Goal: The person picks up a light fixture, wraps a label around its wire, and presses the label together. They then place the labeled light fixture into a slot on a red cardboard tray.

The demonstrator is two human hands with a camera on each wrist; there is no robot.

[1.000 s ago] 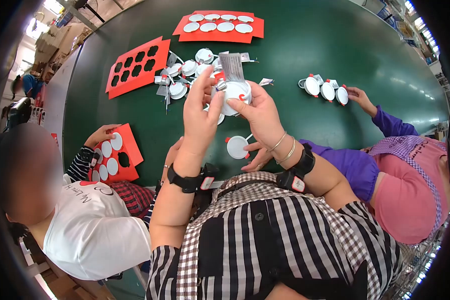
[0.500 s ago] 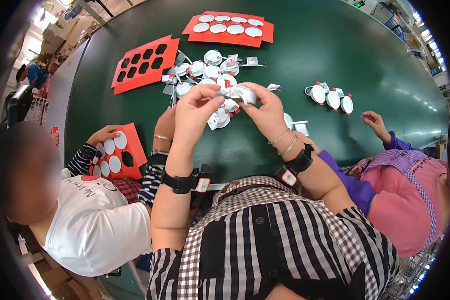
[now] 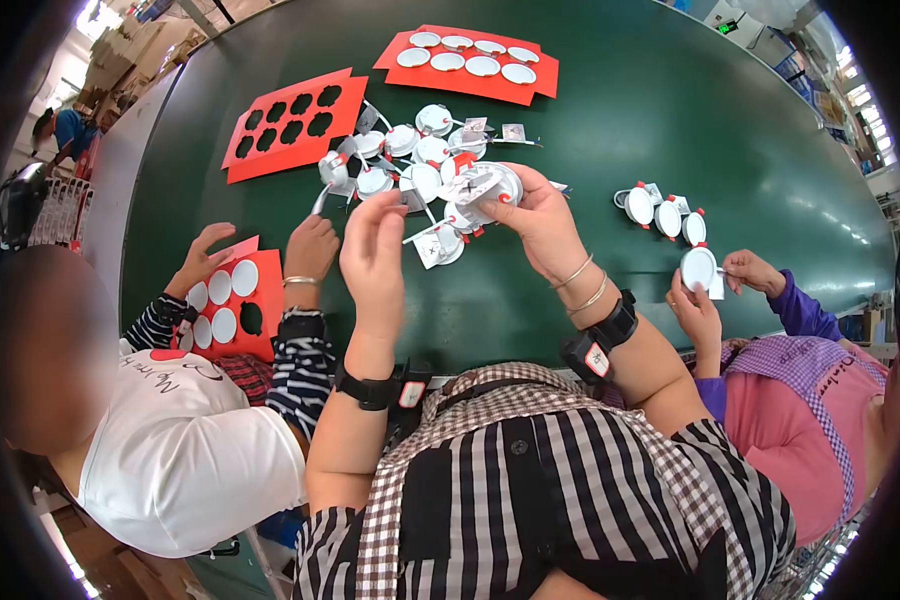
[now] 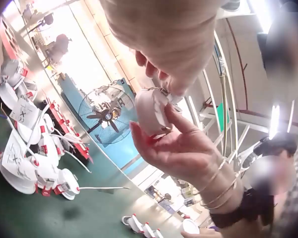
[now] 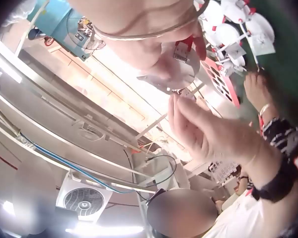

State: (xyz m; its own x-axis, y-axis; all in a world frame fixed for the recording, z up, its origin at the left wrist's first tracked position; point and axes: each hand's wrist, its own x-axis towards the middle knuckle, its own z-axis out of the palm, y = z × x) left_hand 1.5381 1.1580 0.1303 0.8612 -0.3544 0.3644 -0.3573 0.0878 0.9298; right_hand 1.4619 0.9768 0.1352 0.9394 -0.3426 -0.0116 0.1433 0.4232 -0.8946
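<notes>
My right hand (image 3: 542, 225) holds a white round lamp (image 3: 508, 184), its thumb on the near side, with a white marked tag over its left part. In the left wrist view the right hand (image 4: 181, 148) grips the lamp (image 4: 151, 111) from below. My left hand (image 3: 375, 265) is raised left of the lamp, thumb and fingertips close together; whether something thin is between them is unclear. In the right wrist view the left hand (image 5: 213, 131) has fairly straight fingers just below the lamp (image 5: 181, 69). Beyond both hands lies a pile of similar lamps (image 3: 373, 181) with cables and tags.
Two red trays stand at the back, one with empty cutouts (image 3: 310, 110), one filled with white discs (image 3: 470, 75). Another person's hand (image 3: 312, 245) is close on the left, beside a red tray (image 3: 268, 300). On the right, someone holds a lamp (image 3: 698, 268) near several others (image 3: 639, 206).
My left hand has moved left and down, away from the lamp, which the right hand still holds. The person on the right has lifted a lamp; the left person's hand has reached the pile.
</notes>
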